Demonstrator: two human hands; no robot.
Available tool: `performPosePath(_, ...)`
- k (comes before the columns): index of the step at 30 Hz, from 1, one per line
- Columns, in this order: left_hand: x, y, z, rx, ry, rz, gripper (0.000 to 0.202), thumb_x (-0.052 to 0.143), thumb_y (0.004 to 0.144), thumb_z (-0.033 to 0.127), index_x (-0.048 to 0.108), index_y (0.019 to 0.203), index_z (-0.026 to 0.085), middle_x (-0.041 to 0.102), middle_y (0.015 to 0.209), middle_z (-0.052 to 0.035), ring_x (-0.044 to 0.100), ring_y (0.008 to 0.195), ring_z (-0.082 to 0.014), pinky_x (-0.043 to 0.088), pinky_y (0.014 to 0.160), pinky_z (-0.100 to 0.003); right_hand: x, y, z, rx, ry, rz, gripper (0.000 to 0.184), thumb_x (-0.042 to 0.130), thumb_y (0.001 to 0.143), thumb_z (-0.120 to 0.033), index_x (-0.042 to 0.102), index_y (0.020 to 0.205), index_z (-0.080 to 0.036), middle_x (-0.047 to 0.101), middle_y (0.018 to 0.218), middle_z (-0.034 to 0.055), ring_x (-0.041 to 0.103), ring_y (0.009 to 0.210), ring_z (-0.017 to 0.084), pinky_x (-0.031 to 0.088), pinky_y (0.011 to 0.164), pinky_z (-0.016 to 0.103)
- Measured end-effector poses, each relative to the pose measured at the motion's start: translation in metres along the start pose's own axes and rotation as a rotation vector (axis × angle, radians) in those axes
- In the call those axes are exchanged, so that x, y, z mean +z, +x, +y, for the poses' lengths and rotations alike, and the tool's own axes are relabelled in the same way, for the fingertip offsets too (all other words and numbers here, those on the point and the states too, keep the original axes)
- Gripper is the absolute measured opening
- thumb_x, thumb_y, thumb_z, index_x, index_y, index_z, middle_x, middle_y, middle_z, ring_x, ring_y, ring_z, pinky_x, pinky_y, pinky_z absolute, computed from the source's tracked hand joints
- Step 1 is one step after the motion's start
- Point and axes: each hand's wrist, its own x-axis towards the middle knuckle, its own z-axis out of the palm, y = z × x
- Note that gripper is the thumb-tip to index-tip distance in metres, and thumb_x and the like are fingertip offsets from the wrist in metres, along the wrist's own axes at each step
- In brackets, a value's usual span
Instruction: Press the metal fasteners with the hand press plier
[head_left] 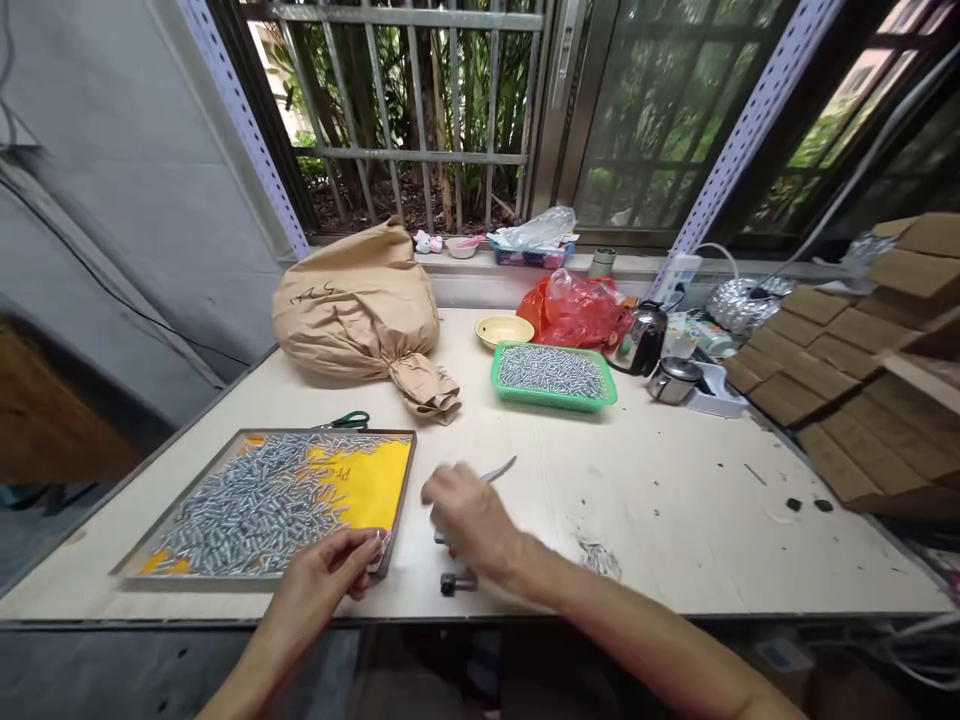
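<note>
The head camera looks down at a pale worktop (697,520). The left hand (328,568) is by the near right corner of a flat tray (202,582). Its grip is pinching a small shiny piece (379,538) with the thumb and finger. The tray holds a big heap of little metal bits (255,505) on a yellow sheet (379,475). The right hand (474,515) is to the right of the tray, and it is blurry. I can't make out if its grip is spread or pressed together. Just below it lies a small tool with a black end (448,584). Farther back, a green basket (551,402) is full of metal bits too. Green-handled scissors (351,420) lie just behind the tray, near a big brown paper bag (352,310).
</note>
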Motion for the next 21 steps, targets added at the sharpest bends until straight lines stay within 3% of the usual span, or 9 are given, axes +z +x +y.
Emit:
performPosePath(3,0.011,-0.009,0.003,-0.045,-0.051,-0.034,0.044,0.068,0.062,0.055,0.069,0.081,0.014,0.063,0.065,-0.0015,0.053,0.051,-0.0125,0.045,0.049,-0.024,-0.053,0.025,0.067,0.203,-0.092,0.233,0.028,0.035,0.089,-0.007,0.06,0.096,-0.016,0.057,0.098,0.0088,0.049,0.096,0.02,0.04,0.082,0.03)
performPosePath(5,0.022,-0.016,0.005,-0.086,-0.093,-0.057,0.039,0.069,0.063,0.049,0.068,0.08,0.014,0.065,0.069,-0.0021,0.054,0.052,-0.011,0.046,0.05,-0.023,-0.077,0.04,0.122,0.365,-0.159,0.328,0.031,0.033,0.089,-0.008,0.061,0.1,-0.013,0.056,0.105,0.0124,0.049,0.099,0.022,0.039,0.085,0.034)
performPosePath(7,0.035,-0.021,0.005,-0.123,-0.144,-0.079,0.036,0.07,0.064,0.044,0.067,0.082,0.013,0.065,0.072,-0.0019,0.054,0.052,-0.0099,0.047,0.05,-0.022,-0.082,0.046,0.169,0.461,-0.19,0.258,0.03,0.037,0.089,-0.011,0.06,0.108,-0.011,0.055,0.111,0.0149,0.05,0.1,0.024,0.04,0.083,0.037)
performPosePath(9,0.046,-0.022,0.003,-0.152,-0.174,-0.109,0.032,0.069,0.065,0.041,0.067,0.081,0.013,0.065,0.071,-0.0013,0.054,0.052,-0.0093,0.048,0.05,-0.022,-0.075,0.04,0.195,0.472,-0.209,0.176,0.031,0.047,0.087,-0.017,0.058,0.115,-0.01,0.053,0.12,0.0174,0.05,0.102,0.027,0.041,0.083,0.04)
performPosePath(12,0.059,-0.018,-0.001,-0.176,-0.161,-0.123,0.027,0.069,0.065,0.037,0.065,0.077,0.012,0.062,0.066,0.0001,0.052,0.049,-0.0085,0.046,0.046,-0.021,-0.058,0.004,0.182,0.307,-0.168,0.19,0.032,0.048,0.089,-0.022,0.059,0.118,-0.013,0.055,0.121,0.0153,0.05,0.105,0.028,0.042,0.087,0.043)
performPosePath(17,0.077,-0.008,-0.004,-0.169,-0.026,-0.127,0.019,0.064,0.073,0.032,0.064,0.073,0.013,0.049,0.046,0.0058,0.044,0.039,-0.007,0.037,0.039,-0.018,-0.02,-0.081,0.101,0.089,0.125,-0.022,0.029,0.043,0.094,-0.027,0.062,0.113,-0.017,0.062,0.1,0.0106,0.055,0.093,0.023,0.048,0.077,0.036)
performPosePath(21,0.089,-0.002,-0.005,-0.172,0.081,-0.17,0.025,0.059,0.078,0.033,0.059,0.063,0.013,0.045,0.041,0.0061,0.039,0.033,-0.0063,0.028,0.034,-0.019,-0.001,-0.116,0.065,0.113,0.184,-0.152,0.025,0.045,0.094,-0.026,0.062,0.111,-0.02,0.059,0.102,0.0092,0.055,0.092,0.02,0.047,0.074,0.031)
